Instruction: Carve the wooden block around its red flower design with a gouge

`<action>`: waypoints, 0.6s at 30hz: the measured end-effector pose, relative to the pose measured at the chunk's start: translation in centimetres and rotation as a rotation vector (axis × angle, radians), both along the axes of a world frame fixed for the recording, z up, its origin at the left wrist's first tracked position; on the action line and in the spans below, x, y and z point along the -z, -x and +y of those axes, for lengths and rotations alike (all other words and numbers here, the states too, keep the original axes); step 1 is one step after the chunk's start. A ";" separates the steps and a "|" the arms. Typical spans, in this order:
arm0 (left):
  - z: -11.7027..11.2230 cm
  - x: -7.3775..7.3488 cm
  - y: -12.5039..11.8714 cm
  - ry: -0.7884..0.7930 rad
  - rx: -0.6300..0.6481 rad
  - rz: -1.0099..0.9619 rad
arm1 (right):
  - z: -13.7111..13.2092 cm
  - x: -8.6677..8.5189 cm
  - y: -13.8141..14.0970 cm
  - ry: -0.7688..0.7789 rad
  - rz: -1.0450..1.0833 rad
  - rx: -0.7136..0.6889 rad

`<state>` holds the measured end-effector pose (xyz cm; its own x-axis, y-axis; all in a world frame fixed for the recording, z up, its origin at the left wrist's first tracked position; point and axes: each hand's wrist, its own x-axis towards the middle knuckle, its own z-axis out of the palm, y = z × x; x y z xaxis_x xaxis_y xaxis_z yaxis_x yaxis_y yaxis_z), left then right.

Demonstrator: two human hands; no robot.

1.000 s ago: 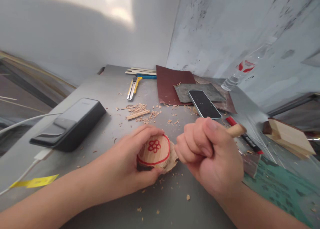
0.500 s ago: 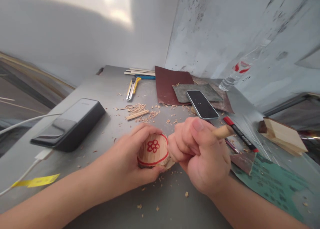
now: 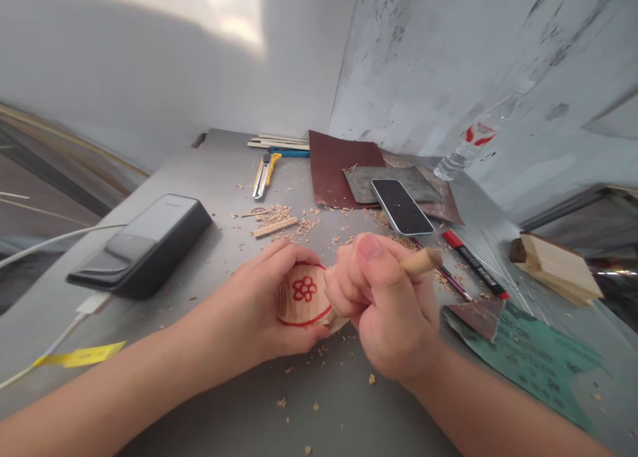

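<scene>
My left hand (image 3: 272,304) grips a round piece of wood (image 3: 305,311) from its left side, fingers over the far edge and thumb along the near edge. A red line runs round the rim of its face, and a red flower is drawn inside. My right hand (image 3: 386,297) is closed in a fist round a wooden tool handle (image 3: 421,262), whose butt sticks out to the right. Its working end is hidden by my fingers, which meet the right side of the wood. Shavings (image 3: 279,218) and a small wooden stick (image 3: 275,228) lie beyond.
A black power bank (image 3: 144,244) with a white cable stands left. Behind are a yellow utility knife (image 3: 266,175), brown sandpaper (image 3: 333,168) and a phone (image 3: 401,206). On the right lie a red-capped marker (image 3: 476,266), green sheet (image 3: 528,357), wood block (image 3: 561,268) and bottle (image 3: 468,145).
My right hand has moved a little left with the tool handle, closer over the right edge of the wood. My left hand keeps its hold, with only a slight shift.
</scene>
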<state>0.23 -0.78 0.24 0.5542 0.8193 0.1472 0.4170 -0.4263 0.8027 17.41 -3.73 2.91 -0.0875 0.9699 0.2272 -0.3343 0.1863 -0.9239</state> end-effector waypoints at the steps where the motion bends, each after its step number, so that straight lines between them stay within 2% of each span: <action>1: 0.0 0.0 0.0 -0.003 0.000 0.008 | 0.1 0.0 0.0 0.007 0.012 0.001; 5: -0.2 0.2 0.1 -0.010 0.015 0.018 | 0.5 -0.9 0.1 0.023 0.085 -0.007; 9: -0.2 0.4 0.1 -0.005 0.003 0.009 | 0.5 -1.8 0.0 -0.003 0.067 0.002; 14: -0.2 0.2 0.0 0.027 0.000 0.007 | 0.2 -0.3 -0.1 -0.082 -0.001 -0.051; 18: -0.2 0.2 0.0 0.034 0.000 0.017 | 0.4 0.5 -0.1 -0.071 0.003 -0.061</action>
